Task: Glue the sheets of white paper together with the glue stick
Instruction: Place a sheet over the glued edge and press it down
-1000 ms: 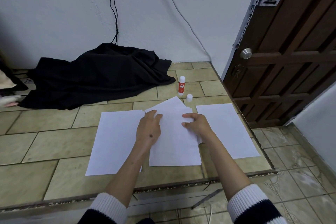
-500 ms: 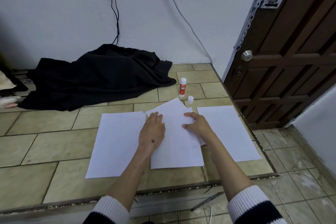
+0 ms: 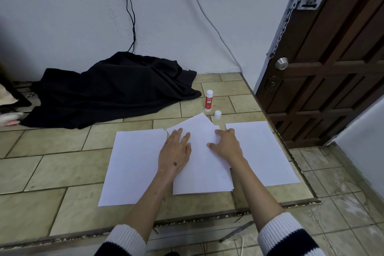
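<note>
Middle paper stack (image 3: 202,164): on tiled ledge (image 3: 52,164), between two single sheets | left hand (image 3: 175,153): flat, fingers spread, pressing stack, grasping nothing | right hand (image 3: 227,145): fingers bent, fingertips on stack | glue stick (image 3: 208,101): upright, uncapped, beyond stack, untouched | cap (image 3: 217,114): beside it

bare tiles (image 3: 52,164) left lie free – glue stick (image 3: 208,100), cap (image 3: 217,114) stand behind.

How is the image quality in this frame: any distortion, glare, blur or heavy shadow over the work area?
Head view: wide-angle bending bows the door frame and the tiled platform edge; light is soft and even, no glare on the middle sheets; left hand, right hand and glue stick are sharp; the black cloth loses detail in its folds.
</note>
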